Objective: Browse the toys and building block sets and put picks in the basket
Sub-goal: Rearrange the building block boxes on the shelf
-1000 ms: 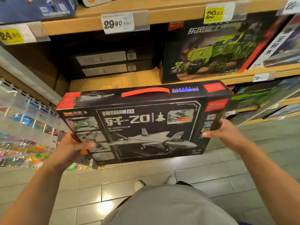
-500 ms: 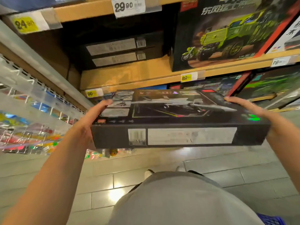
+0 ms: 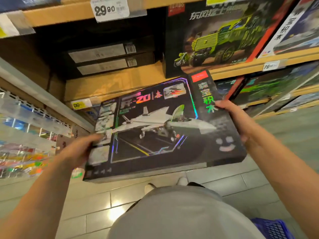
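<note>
I hold a large black building block box with a grey fighter jet printed on its front, tilted with its face up toward me. My left hand grips its left edge, thumb on the front. My right hand grips its right edge, fingers curled over the side. A corner of the blue basket shows at the bottom right, beside my body.
Wooden shelves stand ahead with price tags. A box with a green truck stands upright on the middle shelf, two flat dark boxes are stacked to its left. A white wire rack of small colourful toys is on the left. Tiled floor below.
The box went from upright, front facing me, to lying flat with its bottom edge toward me, and now its front tilts up again. The view has moved closer to the shelves.
</note>
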